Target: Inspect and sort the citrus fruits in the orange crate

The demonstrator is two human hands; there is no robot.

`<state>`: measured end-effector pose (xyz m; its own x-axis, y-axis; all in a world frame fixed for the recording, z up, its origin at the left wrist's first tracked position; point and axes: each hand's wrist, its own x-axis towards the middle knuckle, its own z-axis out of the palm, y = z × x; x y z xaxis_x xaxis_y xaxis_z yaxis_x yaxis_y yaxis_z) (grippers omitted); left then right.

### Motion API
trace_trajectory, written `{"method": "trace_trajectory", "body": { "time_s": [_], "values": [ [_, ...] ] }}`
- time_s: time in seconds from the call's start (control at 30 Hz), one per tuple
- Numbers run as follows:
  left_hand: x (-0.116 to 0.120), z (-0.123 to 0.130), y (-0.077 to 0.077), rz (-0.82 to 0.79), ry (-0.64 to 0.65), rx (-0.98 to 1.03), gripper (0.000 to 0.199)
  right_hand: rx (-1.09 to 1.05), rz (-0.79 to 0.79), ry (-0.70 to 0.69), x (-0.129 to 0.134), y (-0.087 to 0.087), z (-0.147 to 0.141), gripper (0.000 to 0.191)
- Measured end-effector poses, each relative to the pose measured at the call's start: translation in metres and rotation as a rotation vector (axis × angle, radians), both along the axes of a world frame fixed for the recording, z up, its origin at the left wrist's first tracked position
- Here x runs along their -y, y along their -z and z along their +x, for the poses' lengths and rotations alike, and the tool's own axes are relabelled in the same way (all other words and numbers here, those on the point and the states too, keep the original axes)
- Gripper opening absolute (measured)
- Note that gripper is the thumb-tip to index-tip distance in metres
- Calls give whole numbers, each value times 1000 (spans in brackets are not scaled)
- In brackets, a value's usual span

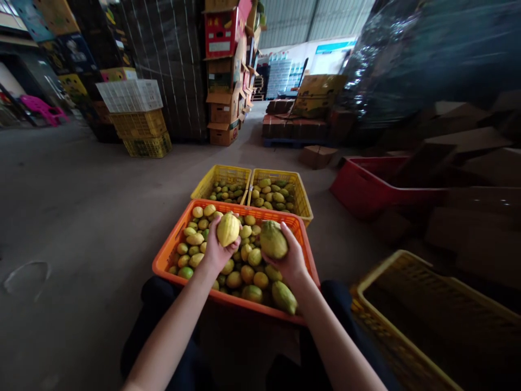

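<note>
An orange crate full of yellow and green fruits stands between my knees. Over its middle, my left hand is wrapped round a ribbed yellow fruit. To the right of it my right hand grips a larger, duller green fruit, thumb on its upper right side. The two held fruits are apart, both above the heap. A long green fruit lies near the crate's front right corner. Touching or close behind the far rim are two yellow crates with more greenish fruits.
A yellow crate sits at the lower right, and a red tub lies behind it beside flattened cardboard. Stacked crates and tall columns of boxes stand farther back, with a loaded pallet beyond.
</note>
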<state>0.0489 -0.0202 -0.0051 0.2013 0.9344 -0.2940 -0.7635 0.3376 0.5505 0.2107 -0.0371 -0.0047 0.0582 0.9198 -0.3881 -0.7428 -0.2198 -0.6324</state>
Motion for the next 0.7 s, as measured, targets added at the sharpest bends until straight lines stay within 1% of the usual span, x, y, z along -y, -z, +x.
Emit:
{"method": "trace_trajectory", "body": {
  "time_s": [0.07,0.1,0.17,0.23,0.37,0.53,0.7],
  "values": [
    [0,1,2,-52,27,179,40,-84,17,-5,1,-5,1,21],
    [-1,3,4,-75,13,258,39,-115,40,-3,2,-6,2,24],
    [-4,9,10,-93,-49,379,38,-217,58,1,2,-3,2,29],
    [-8,16,15,-77,-104,433,39,-322,59,13,1,2,1,31],
    [-13,31,17,-88,-115,409,38,-414,57,89,-2,10,-5,31],
    [-15,43,16,-56,-92,385,36,-441,71,114,-4,9,-11,34],
    [-15,46,20,-61,-50,354,35,-447,85,125,-4,10,-6,33]
  ]
}}
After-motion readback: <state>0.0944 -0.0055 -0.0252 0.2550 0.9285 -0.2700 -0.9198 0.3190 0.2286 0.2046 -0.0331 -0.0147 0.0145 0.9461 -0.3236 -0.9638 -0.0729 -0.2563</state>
